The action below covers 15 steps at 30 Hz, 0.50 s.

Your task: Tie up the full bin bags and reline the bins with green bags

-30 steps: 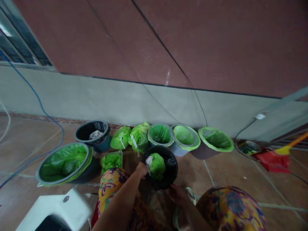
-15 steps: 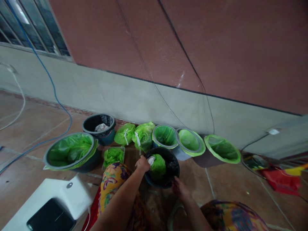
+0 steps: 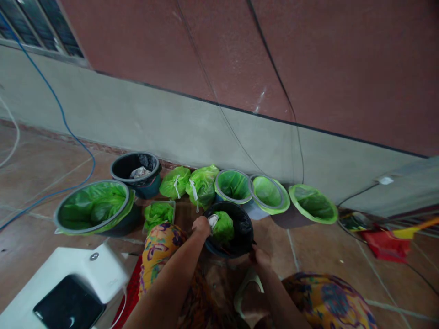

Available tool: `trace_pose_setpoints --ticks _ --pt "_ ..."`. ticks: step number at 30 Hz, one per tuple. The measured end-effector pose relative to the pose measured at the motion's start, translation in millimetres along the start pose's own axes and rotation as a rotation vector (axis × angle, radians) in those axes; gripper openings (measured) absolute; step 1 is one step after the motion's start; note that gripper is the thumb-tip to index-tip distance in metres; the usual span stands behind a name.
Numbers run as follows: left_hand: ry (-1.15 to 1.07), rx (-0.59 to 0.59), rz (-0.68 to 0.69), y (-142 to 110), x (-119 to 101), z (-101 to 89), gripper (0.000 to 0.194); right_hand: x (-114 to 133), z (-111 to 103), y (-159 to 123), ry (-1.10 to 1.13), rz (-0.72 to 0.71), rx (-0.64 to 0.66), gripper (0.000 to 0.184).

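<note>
A black bin stands on the floor in front of my knees, with a tied green bag inside it. My left hand is closed on the white tie at the top of that bag, at the bin's left rim. Fingers of my right hand curl round the bin's near right rim. My patterned skirt covers both knees below.
Along the wall stand three green-lined bins, two tied green bags, a dark bin with trash, a big green-lined tub and a small green-filled tray. A white stool sits low left, a red dustpan right. Cables trail over the floor.
The view has swung a little left and down. My right hand slid along to the bin's right rim; my left hand stays on the bag's tie.
</note>
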State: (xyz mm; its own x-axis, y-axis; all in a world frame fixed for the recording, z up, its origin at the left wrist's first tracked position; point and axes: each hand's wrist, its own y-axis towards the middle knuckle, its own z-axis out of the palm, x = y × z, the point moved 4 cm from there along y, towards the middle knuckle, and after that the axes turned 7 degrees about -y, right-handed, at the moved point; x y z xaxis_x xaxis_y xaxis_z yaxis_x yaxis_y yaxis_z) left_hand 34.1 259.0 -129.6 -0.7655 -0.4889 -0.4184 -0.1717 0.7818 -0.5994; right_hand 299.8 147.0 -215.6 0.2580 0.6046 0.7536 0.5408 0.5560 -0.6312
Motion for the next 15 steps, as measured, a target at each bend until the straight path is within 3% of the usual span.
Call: trace_pose_setpoints --ticks 2,8,12,15 --pt "0.009 -0.02 0.028 -1.7 -3.9 -5.5 0.03 11.1 -2.4 -3.3 0.014 -0.002 -0.045 0.02" --pt "-0.088 -0.087 0.117 -4.9 -16.5 -24.6 0.029 23.5 -2.9 -4.9 0.073 -0.132 0.042 0.039" --pt "-0.143 -0.161 -0.007 -2.3 -14.7 -29.3 0.039 14.5 -16.5 10.6 0.003 0.045 -0.103 0.042" --pt "-0.193 -0.177 -0.123 8.7 -8.6 -22.2 0.054 11.4 -13.8 22.6 -0.064 0.239 -0.017 0.051"
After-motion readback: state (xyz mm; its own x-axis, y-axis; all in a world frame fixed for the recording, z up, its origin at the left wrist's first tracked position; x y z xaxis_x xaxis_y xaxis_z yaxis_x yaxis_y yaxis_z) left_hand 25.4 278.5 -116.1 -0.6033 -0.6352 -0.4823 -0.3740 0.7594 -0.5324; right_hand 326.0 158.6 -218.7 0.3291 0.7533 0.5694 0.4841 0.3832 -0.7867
